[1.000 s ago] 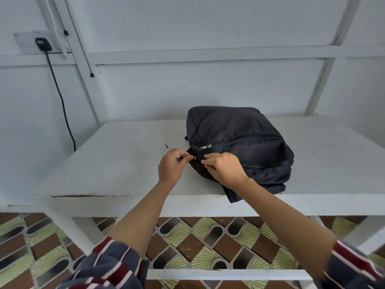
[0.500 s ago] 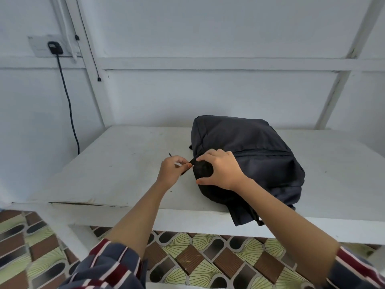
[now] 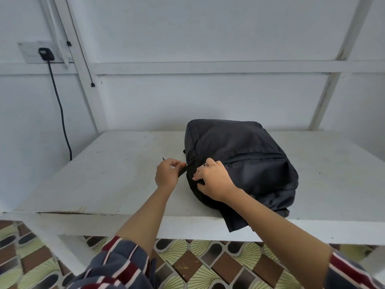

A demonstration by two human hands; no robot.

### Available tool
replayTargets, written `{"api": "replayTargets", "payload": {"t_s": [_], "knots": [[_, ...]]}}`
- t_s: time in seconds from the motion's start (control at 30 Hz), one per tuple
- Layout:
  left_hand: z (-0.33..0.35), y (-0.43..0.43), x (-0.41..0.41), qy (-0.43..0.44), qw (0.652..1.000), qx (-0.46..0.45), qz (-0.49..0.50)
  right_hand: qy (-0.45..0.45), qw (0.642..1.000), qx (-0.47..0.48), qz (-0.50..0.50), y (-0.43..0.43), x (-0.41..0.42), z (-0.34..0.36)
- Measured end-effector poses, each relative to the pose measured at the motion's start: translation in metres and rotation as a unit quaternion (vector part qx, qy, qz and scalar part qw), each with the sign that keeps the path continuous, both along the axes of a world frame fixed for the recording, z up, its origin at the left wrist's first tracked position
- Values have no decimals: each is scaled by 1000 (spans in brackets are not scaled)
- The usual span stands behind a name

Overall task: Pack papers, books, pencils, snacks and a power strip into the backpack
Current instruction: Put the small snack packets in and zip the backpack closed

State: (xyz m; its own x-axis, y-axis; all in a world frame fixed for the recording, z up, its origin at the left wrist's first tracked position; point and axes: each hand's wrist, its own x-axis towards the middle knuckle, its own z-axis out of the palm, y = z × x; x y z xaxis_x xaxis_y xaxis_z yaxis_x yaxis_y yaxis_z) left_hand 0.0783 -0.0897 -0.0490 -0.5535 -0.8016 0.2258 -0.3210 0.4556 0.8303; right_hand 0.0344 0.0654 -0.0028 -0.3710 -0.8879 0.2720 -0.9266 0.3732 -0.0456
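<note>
The backpack (image 3: 245, 155) lies flat on the white bench (image 3: 104, 180), right of the middle, with one dark flap hanging over the near edge. Its zip lines look closed, as far as I can see. My right hand (image 3: 214, 182) now sits on top of the near left corner, fingers curled and thumb tucked under, clamping the fabric down. A second ago that hand was pinching at the corner beside the other one. My left hand (image 3: 166, 174) has drawn slightly outward and pinches a dark tab (image 3: 182, 171) between thumb and forefinger, pulling it away from the bag. I take the tab for a zip pull, though it is too small to be sure. So I have gone from fumbling to a braced hold, ready to run the zip. No papers, books, pencils, snacks or power strip show on the bench, so I cannot tell whether I am opening the bag or closing it. I can read no brand or label on the backpack. On the wall to the left, a black plug (image 3: 46, 54) sits in a pale socket plate, whose faint marks are unreadable.
</note>
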Motion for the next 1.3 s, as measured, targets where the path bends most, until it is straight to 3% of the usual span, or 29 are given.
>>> {"api": "replayTargets", "payload": {"t_s": [0.17,0.3,0.47,0.57,0.7,0.8,0.97,1.1,1.3], "knots": [[-1,3,-6,14,1000,0,-24,-12,1000,4,3,2,0,-4],[8,18,0,67,997,-28,-36,-115,993,0,28,12,-6,1],[33,38,3,114,979,-108,-132,-273,950,-132,72,41,-16,21],[42,52,7,114,972,-108,-173,-278,930,-236,36,70,-26,26],[41,57,20,58,957,-111,-262,-266,919,-287,-53,120,-49,27],[45,57,26,28,944,-145,-296,-206,940,-238,-133,154,-73,18],[45,59,38,-103,910,-174,-363,-264,944,-150,-130,190,-96,11],[41,62,39,-108,911,-220,-332,-279,946,-134,-97,198,-105,11],[45,90,20,68,968,-190,-152,-238,940,-233,-77,198,-114,21]]}}
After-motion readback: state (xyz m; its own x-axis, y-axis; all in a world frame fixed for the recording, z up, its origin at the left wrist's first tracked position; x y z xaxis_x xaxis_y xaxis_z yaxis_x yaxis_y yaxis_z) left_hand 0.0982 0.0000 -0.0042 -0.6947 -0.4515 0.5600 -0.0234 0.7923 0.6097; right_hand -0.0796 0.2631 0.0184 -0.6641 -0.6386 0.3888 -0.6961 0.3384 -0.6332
